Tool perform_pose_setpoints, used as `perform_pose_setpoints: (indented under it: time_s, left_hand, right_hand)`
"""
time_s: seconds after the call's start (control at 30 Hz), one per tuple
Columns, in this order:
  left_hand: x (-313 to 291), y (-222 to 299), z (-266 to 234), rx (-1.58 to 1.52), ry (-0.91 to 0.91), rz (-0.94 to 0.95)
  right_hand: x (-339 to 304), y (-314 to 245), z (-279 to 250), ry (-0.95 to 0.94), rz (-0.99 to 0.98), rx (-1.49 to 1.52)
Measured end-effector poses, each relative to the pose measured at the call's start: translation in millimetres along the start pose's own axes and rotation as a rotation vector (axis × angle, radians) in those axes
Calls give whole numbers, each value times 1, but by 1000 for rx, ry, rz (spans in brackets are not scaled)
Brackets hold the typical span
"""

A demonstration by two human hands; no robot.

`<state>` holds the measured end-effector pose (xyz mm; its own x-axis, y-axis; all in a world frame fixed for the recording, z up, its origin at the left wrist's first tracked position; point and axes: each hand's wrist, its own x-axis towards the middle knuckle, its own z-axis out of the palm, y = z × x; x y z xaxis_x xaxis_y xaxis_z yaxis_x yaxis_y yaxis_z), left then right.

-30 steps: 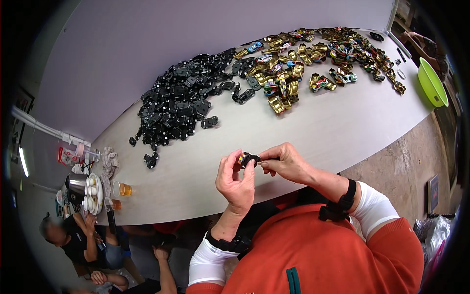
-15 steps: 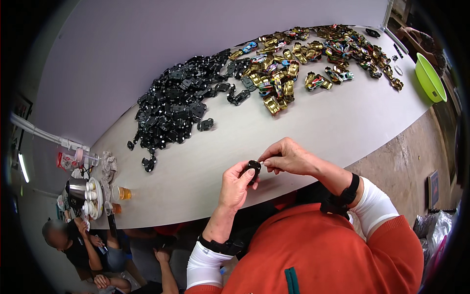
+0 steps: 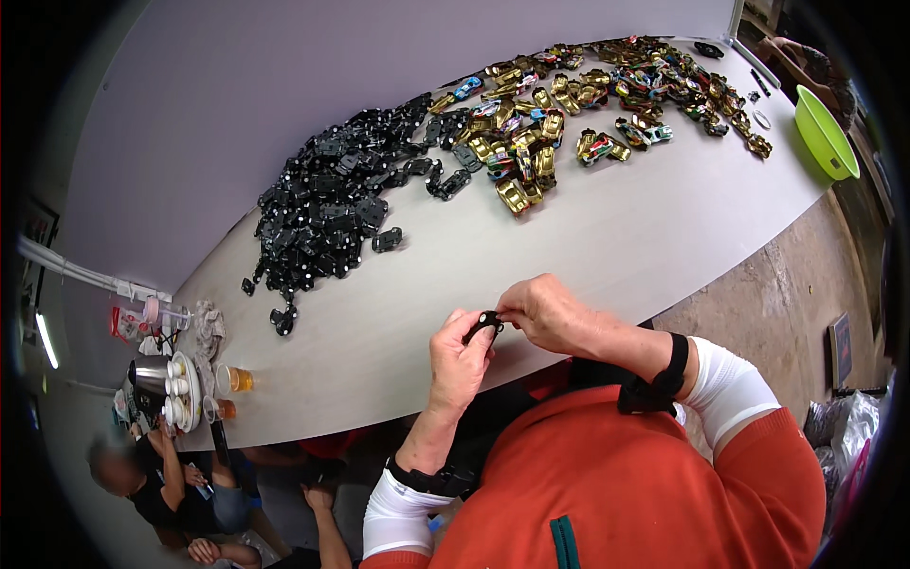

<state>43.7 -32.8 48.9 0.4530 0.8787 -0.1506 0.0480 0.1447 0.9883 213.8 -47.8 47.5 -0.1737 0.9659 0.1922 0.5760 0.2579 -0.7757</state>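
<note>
One pale counter (image 3: 531,256) spreads across the view. Black toy cars (image 3: 322,204) make a broad heap at its far left, with a few strays just beside it. To the right, gold and multicoloured cars (image 3: 531,142) lie in looser clusters reaching toward the far right corner. A green bowl (image 3: 825,137) sits at the counter's right end. At the left end, a white tray (image 3: 196,394) bears small white cups (image 3: 173,387), near a crumpled rag (image 3: 209,327).

Over the near edge, the left hand (image 3: 459,365) has its grip closed on one car (image 3: 485,321). The right hand's (image 3: 542,311) grip is narrow, fingertips at the car's right end; whether they clasp anything, I cannot tell. Beside the tray stand two clear tumblers (image 3: 234,379). The held car is black, with white wheels showing. A thin ring (image 3: 761,120) lies near the bowl.
</note>
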Motion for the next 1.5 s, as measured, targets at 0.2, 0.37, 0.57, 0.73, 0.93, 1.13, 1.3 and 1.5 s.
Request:
perform_pose_setpoints:
  time_s: [0.2,0.37,0.57,0.73,0.93,1.13,1.3,1.5]
  left_hand:
    - [-6,-4,-7,-349,-119,-189]
    - [-44,-12,-7,-153,-494,-447]
    - [-32,-167,-13,-406,-227,-914]
    - [-21,-159,-5,325,-380,-480]
    - [-51,-28,-44,231,-652,-371]
    - [78,5,-114,1057,417,564]
    - [138,-12,-129,1318,268,495]
    - [114,-22,-109,100,169,123]
  right_hand:
    - [-6,3,-14,-131,412,618]
    - [-23,30,-27,94,431,731]
    - [-13,37,-35,115,543,690]
    - [26,60,-49,345,116,-27]
    - [78,43,-39,179,119,-596]
    - [75,76,-30,147,53,-632]
    - [63,57,-32,24,272,95]
    - [62,60,-37,-197,629,502]
